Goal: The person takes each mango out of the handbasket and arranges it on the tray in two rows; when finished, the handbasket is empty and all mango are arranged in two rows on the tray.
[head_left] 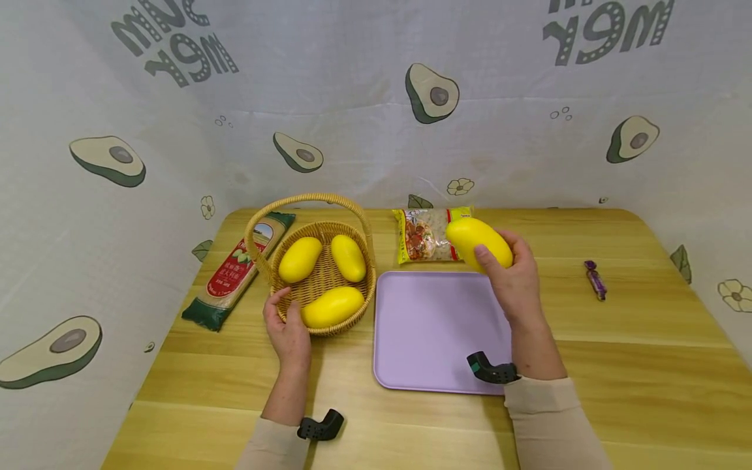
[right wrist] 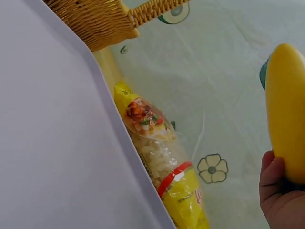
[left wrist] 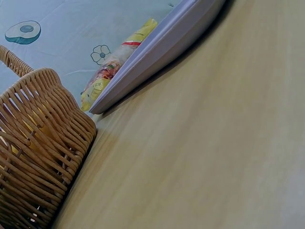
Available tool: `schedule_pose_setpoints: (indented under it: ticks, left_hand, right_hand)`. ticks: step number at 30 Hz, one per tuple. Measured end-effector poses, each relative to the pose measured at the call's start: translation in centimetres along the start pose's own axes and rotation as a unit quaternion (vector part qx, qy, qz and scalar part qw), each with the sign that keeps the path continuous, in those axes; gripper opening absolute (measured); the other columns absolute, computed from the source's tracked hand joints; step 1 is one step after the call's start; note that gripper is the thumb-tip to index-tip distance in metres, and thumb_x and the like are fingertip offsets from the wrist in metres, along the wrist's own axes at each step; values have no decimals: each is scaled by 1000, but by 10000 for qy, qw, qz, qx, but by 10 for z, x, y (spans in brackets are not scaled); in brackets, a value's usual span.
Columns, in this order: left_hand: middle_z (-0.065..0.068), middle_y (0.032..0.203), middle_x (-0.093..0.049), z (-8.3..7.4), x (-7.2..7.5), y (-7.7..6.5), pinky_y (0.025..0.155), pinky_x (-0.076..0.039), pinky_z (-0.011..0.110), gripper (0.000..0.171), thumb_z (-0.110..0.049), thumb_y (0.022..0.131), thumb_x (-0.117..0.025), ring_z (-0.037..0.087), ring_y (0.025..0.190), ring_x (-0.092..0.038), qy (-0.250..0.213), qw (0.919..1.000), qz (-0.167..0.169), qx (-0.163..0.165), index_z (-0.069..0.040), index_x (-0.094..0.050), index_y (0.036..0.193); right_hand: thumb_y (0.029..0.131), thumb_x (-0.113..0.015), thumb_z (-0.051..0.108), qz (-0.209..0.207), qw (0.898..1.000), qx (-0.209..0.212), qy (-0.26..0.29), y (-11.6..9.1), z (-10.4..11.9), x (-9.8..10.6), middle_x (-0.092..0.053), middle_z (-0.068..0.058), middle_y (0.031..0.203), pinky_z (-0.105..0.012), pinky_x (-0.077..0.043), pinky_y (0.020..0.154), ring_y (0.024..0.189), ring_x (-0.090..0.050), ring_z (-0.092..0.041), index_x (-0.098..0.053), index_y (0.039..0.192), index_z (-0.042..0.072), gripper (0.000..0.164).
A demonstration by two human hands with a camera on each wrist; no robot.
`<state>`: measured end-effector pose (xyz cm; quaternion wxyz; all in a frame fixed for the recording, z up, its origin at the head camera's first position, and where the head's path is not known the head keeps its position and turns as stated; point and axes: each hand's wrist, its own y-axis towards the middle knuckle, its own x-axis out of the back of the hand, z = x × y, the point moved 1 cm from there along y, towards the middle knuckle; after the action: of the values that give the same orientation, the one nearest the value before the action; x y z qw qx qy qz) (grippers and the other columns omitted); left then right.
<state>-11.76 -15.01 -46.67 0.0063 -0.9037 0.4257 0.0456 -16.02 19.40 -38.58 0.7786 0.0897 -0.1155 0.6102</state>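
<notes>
My right hand (head_left: 517, 277) grips a yellow mango (head_left: 478, 243), held up over the back edge of the lilac tray (head_left: 435, 333). In the right wrist view, the thumb and palm press against the lower end of this mango (right wrist: 288, 114). At the near left side of the round wicker basket (head_left: 323, 274), my left hand (head_left: 290, 336) holds the rim, thumb and fingers on either side of it. Inside the basket lie three more mangoes, one (head_left: 333, 307) close beside the left thumb. The left wrist view shows only the basket's woven side (left wrist: 43, 148), without the hand.
A long pasta packet (head_left: 237, 271) lies left of the basket, partly behind its tall handle (head_left: 311, 198). Behind the tray is a yellow and clear food packet (head_left: 425, 235). A purple wrapped candy (head_left: 596, 281) sits on the right of the wooden table (head_left: 634, 372). A printed curtain hangs around the table.
</notes>
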Motion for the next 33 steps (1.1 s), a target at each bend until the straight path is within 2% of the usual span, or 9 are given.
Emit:
schedule_pose_setpoints:
  ticks: [2,4,9,14,18,21,25,29,33]
  left_hand:
    - [12,152,-45,-1,0,0,129,-11,46,27,-3,97,-51,27,155,-25,-12,10000,0,5,0,-57,123]
    - [12,153,-44,-1,0,-1,129,-10,47,26,-3,97,-50,27,155,-24,-24,10000,6,17,0,-57,123]
    - [11,154,-42,-1,0,-1,129,-11,47,26,-5,98,-50,27,156,-22,-12,10000,43,72,-1,-56,123]
    - [10,154,-43,-1,0,0,129,-12,46,28,-4,98,-50,25,155,-24,33,9999,43,89,0,-55,125]
    - [8,155,-43,-1,0,0,129,-11,45,30,-5,97,-50,25,155,-23,78,9999,58,113,0,-54,126]
    - [9,155,-43,-1,0,0,129,-11,46,31,-5,97,-50,25,155,-23,77,9999,55,107,1,-54,127]
    - [9,154,-43,-1,0,0,129,-11,46,30,-5,97,-50,25,155,-24,81,9999,50,82,2,-54,126]
    - [10,154,-44,-1,0,0,129,-11,46,30,-5,97,-50,25,155,-24,74,9999,63,66,1,-55,126]
    - [10,154,-44,-2,0,-1,129,-11,46,29,-5,97,-50,25,155,-24,80,9999,62,77,1,-55,126]
  right_hand:
    - [97,-66,41,26,9999,24,149,0,0,-2,-44,3,131,-18,-46,90,114,-41,-15,-44,150,20,61]
    - [97,-68,35,251,9991,123,303,0,0,-5,-43,7,126,-15,-50,86,113,-43,-17,-45,150,18,60]
    - [100,-66,24,1012,9920,495,572,-1,1,-11,-43,3,126,-18,-58,78,109,-48,-22,-44,150,14,56]
    - [107,-52,32,1548,9857,665,-84,-3,2,-13,-48,-13,127,-21,-54,79,103,-50,-26,-49,148,13,46]
    - [99,-64,29,1947,9772,595,-599,-3,4,-12,-53,-20,133,-27,-50,84,105,-53,-30,-43,151,16,58]
    - [92,-73,25,2190,9723,472,-667,-3,4,-10,-55,-22,136,-30,-51,88,109,-55,-31,-39,152,13,70]
    - [90,-76,24,2311,9696,339,-729,-3,6,-8,-55,-21,132,-32,-51,88,109,-55,-31,-43,145,7,66]
    - [89,-78,28,2389,9665,244,-904,0,9,-10,-53,-19,134,-33,-51,86,109,-57,-34,-48,146,13,67]
    - [87,-80,33,2482,9607,251,-1216,6,10,-20,-55,-19,134,-34,-51,84,112,-57,-36,-46,151,19,74]
